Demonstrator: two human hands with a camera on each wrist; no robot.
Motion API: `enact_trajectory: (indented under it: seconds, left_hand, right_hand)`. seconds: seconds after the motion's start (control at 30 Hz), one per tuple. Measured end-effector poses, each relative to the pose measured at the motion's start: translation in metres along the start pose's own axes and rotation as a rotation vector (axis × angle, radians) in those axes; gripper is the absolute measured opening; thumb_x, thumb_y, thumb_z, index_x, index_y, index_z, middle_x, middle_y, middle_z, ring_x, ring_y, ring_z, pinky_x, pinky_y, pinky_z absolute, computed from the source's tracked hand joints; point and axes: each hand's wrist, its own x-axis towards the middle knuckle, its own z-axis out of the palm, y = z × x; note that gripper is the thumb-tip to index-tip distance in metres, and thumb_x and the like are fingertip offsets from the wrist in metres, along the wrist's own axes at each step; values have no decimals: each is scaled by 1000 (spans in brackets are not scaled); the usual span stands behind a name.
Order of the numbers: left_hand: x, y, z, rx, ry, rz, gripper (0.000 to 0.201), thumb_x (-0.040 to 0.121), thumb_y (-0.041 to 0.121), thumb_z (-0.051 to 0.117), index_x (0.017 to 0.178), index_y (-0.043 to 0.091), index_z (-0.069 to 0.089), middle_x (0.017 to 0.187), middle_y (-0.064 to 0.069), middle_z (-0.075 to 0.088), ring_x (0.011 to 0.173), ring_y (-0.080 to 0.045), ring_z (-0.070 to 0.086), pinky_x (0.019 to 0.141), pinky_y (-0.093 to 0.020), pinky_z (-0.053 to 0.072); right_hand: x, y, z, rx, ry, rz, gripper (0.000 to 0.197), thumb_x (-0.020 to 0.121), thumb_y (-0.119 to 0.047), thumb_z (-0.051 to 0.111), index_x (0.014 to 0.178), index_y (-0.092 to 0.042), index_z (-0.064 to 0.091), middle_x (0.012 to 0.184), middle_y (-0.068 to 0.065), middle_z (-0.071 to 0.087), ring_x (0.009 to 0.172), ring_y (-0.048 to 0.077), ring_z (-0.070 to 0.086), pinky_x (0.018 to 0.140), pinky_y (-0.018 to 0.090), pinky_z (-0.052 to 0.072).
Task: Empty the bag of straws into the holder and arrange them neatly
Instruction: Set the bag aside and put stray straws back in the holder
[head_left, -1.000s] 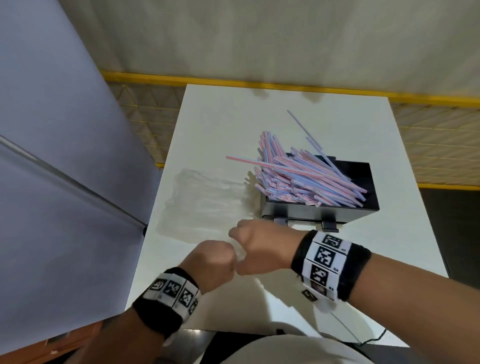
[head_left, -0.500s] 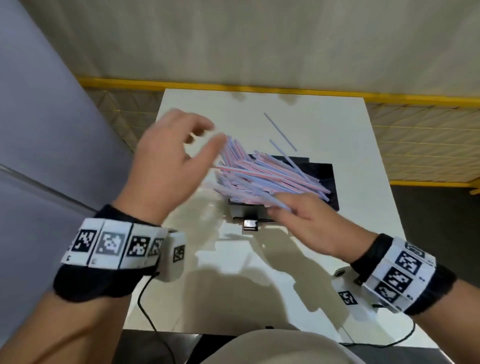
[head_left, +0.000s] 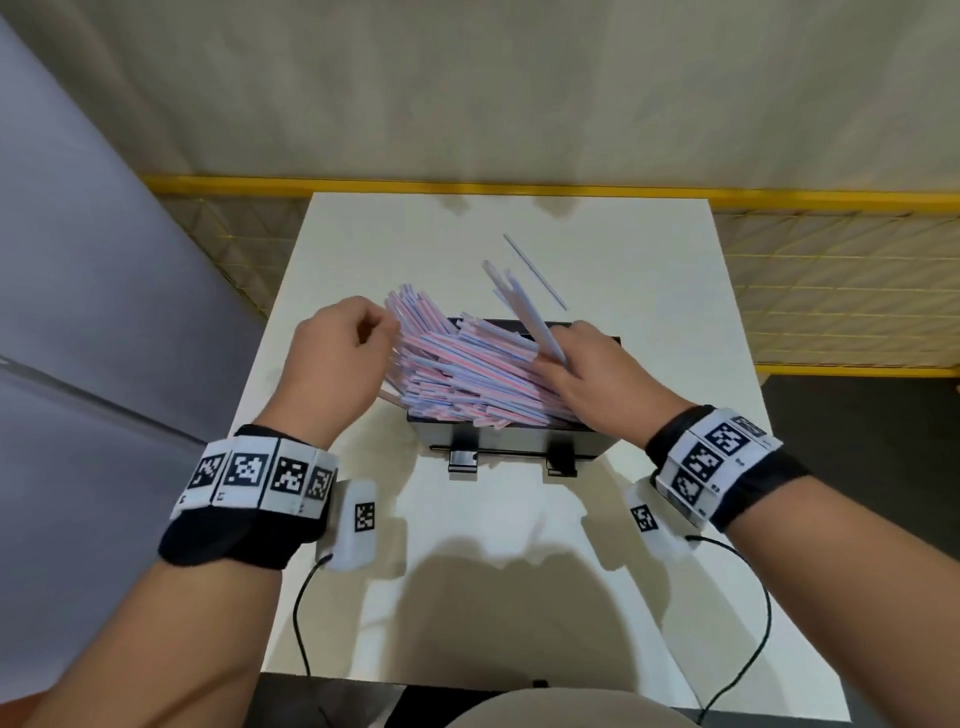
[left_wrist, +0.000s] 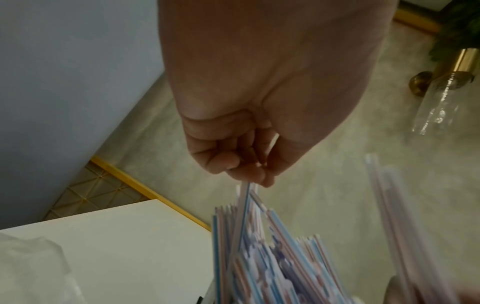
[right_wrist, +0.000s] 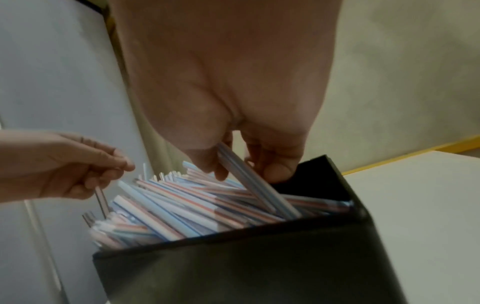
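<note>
Head view: the left hand (head_left: 332, 358) pinches straw ends at the pile's (head_left: 467, 369) left edge, while the right hand (head_left: 597, 379) grips a few straws. The black holder (head_left: 519, 447) is mostly buried, and both wrist views are blurred.

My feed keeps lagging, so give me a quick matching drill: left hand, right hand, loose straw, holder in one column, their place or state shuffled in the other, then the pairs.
Things:
1. left hand
2. right hand
3. loose straw
4. holder

States:
A. lies alone on the table beyond the holder
B. black box heaped with crooked straws
C. pinches a straw end at the pile's left side
D. grips a few straws raised at a slant

Pairs: 1-C, 2-D, 3-A, 4-B
</note>
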Motion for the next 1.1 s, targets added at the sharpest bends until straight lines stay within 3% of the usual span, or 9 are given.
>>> enact_trajectory:
  seconds: [0.1, 0.2, 0.33, 0.47, 0.6, 0.8, 0.9, 0.97, 1.1]
  left_hand:
    - [-4, 5, 10, 1, 8, 73, 16, 98, 18, 61, 88, 14, 72, 74, 5, 67, 71, -11, 60, 71, -30, 46]
    - [-10, 5, 18, -113, 94, 132, 9, 96, 19, 63, 90, 18, 71, 77, -1, 63, 70, -12, 54, 70, -30, 46]
    - [-12, -8, 31, -25, 288, 159, 30, 99, 38, 60, 120, 17, 64, 115, -2, 54, 108, -20, 52, 95, -31, 42]
    - [-12, -14, 46, -158, 138, 48, 62, 101, 55, 43, 147, 14, 45, 150, -7, 42, 141, -19, 38, 116, -28, 28]
    - [-15, -15, 60, -299, 48, 24, 60, 101, 61, 44, 147, 22, 47, 143, -1, 56, 134, -19, 53, 115, -47, 41]
    - [-21, -7, 66, -483, 139, -3, 42, 104, 40, 56, 143, 30, 44, 144, 7, 54, 127, -9, 58, 108, -33, 50]
    - [-19, -9, 70, -486, 150, 1, 44, 101, 45, 56, 140, 27, 47, 141, 6, 56, 122, -12, 63, 105, -43, 52]
    - [-18, -10, 71, -499, 152, -13, 45, 102, 44, 56, 141, 26, 47, 139, 10, 55, 116, -9, 65, 100, -36, 55]
    - [-21, -11, 71, -544, 205, -49, 52, 104, 35, 53, 151, 17, 39, 147, 6, 46, 109, 21, 54, 88, -2, 42]
  right_hand:
    - [3, 8, 3, -116, -37, 41, 17, 100, -27, 53, 85, -26, 45, 90, 6, 56, 88, 27, 53, 70, 36, 37]
    - [1, 6, -2, -134, -61, 23, 16, 94, -26, 61, 87, -26, 47, 91, 3, 51, 86, 25, 51, 71, 35, 35]
    - [-6, 8, -8, -197, -20, -81, 25, 86, -28, 70, 108, -19, 60, 100, 1, 49, 98, 24, 48, 81, 34, 40]
    - [-7, 7, -5, -107, 13, 33, 50, 84, -34, 68, 129, -18, 52, 115, 3, 51, 105, 22, 50, 90, 35, 46]
    - [-7, 7, 9, -91, -131, 1, 42, 91, -31, 61, 130, -16, 52, 116, 6, 53, 107, 26, 53, 92, 39, 46]
    - [-11, 18, 5, -114, -40, -142, 26, 91, -9, 56, 117, -15, 57, 106, 6, 59, 96, 28, 56, 78, 35, 43]
    - [-12, 25, 4, -129, -111, -120, 37, 93, -16, 57, 130, -19, 51, 113, 3, 59, 100, 24, 55, 79, 33, 42]
    - [-14, 26, 0, -92, -142, -127, 45, 92, -22, 60, 136, -22, 47, 117, 0, 59, 105, 21, 54, 83, 30, 41]
    - [-20, 23, -15, -57, -77, -206, 44, 95, -37, 61, 134, -22, 49, 120, -4, 57, 108, 14, 51, 90, 30, 42]
